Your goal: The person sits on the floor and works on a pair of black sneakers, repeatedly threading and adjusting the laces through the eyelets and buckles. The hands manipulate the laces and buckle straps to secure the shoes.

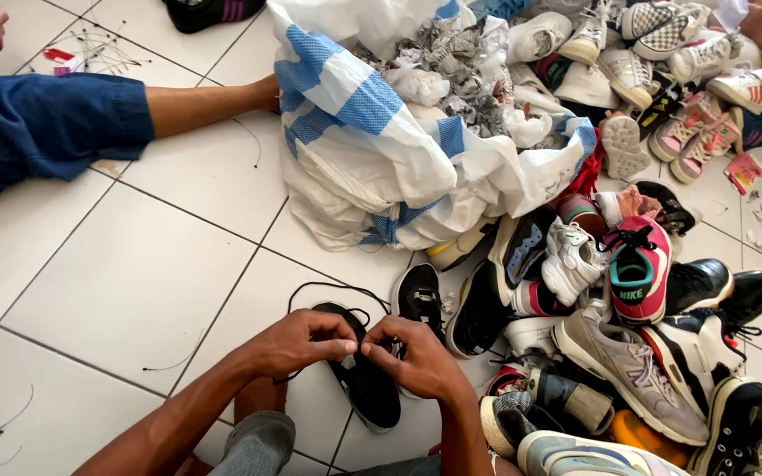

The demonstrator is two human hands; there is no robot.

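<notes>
A black sneaker (370, 388) lies on the white tiled floor right in front of me. Both my hands are on its top. My left hand (303, 342) pinches the black lace (328, 289), which loops away over the tile. My right hand (416, 357) grips the lace by the shoe's eyelets, fingertips touching those of the left. A second black sneaker (419, 295) lies just behind the first.
A big pile of mixed shoes (628, 291) fills the right side. A white and blue woven sack (372, 150) stuffed with crumpled paper lies behind. Another person's leg in blue trousers (55, 123) stretches across the upper left. Loose threads (2, 427) lie on the tiles.
</notes>
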